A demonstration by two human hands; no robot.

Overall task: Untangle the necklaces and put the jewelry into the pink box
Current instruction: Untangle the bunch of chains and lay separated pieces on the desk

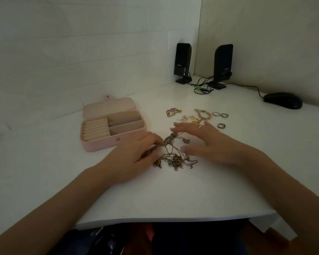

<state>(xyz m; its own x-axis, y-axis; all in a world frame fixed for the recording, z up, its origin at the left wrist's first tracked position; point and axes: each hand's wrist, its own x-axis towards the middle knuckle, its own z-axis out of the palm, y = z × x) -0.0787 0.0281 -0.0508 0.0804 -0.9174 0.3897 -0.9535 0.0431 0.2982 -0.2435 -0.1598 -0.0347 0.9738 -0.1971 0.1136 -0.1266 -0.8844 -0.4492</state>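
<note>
A knot of tangled silver necklaces [175, 157] lies on the white table between my hands. My left hand [136, 159] pinches chain strands at the knot's left side. My right hand [208, 142] hovers just right of the knot, fingers spread and straight, blurred. The pink box [92, 144] stands open to the left, lid back, with ring rolls and three compartments showing nothing inside. Beyond the knot lie a red-and-gold bracelet [173, 112], gold pieces [188, 118], a pink bead bracelet [203, 115] and three rings [221, 125].
Two black speakers [182, 63] with looped cables stand in the back corner. A black mouse [283, 100] sits at the far right. The table's front edge [173, 218] runs close to my forearms, and walls close off the back.
</note>
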